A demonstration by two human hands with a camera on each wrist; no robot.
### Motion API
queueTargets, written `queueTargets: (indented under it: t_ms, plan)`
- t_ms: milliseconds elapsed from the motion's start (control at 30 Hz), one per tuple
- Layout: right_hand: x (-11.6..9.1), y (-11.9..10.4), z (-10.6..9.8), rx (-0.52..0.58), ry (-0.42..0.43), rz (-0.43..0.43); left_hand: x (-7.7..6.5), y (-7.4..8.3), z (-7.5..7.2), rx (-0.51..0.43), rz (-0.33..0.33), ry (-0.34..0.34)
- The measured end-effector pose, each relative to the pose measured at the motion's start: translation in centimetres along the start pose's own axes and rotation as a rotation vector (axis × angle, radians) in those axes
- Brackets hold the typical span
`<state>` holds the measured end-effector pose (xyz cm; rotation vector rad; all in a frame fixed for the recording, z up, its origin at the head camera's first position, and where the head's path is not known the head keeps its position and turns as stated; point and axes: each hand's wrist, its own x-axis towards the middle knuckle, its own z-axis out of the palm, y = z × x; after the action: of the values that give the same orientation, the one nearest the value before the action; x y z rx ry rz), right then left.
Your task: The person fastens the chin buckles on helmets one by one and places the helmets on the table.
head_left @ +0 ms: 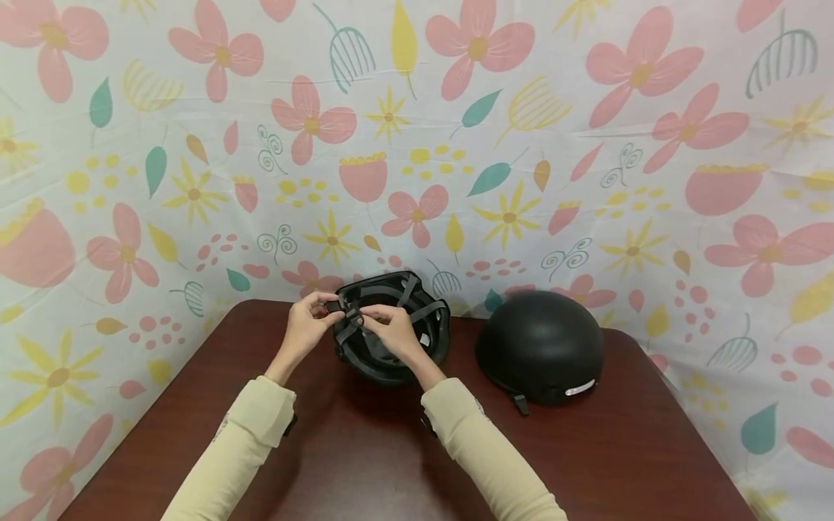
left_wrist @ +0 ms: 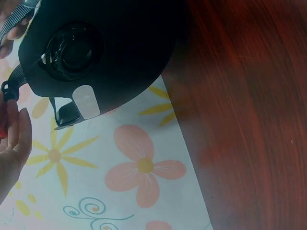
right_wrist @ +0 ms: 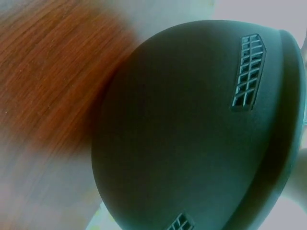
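A black helmet lies with its open underside facing me, its grey straps and inner padding visible. My left hand pinches the black buckle of the chin strap between thumb and fingers; a bit of red shows at these fingers. Close beside it, my right hand pinches the chin strap near the buckle. In the left wrist view the helmet's round adjustment dial shows. The right wrist view is filled by the helmet shell with a meshed vent, hiding most of the right hand.
A second black helmet sits dome up on the brown table to the right, a small strap end poking out below it. A flower-patterned cloth hangs behind the table.
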<state>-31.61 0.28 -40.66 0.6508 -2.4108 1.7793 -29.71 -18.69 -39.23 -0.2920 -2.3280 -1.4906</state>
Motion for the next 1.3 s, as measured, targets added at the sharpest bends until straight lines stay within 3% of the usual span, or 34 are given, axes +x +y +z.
queueTargets:
  t_ms: [300,467,733,867,1100,1200,1300]
  plan:
    - [-0.1,-0.4,-0.2,0.164,-0.084,0.077,-0.1,0.4,0.5,0.090,0.058,0.005]
    - [-0.2,-0.8,-0.3,0.174,-0.100,0.095,-0.1,0.7,0.9,0.115,0.104,-0.011]
    - [-0.3,-0.8,-0.4,0.157,-0.107,0.137,-0.3,1.1,1.3,0.033,0.165,-0.015]
    - [-0.3,-0.6,-0.6,0.156,-0.095,0.131,-0.3,1.1,1.4,-0.060,0.135,-0.009]
    - [-0.3,-0.2,-0.9,0.188,-0.086,0.119,-0.3,0.8,1.6,-0.264,-0.024,-0.018]
    - [-0.4,-0.2,-1.1,0.204,-0.093,0.116,-0.4,0.7,1.7,-0.305,-0.054,-0.021]
    - [-0.4,-0.2,-1.2,0.212,-0.094,0.100,-0.4,0.6,1.8,-0.280,-0.046,-0.035]
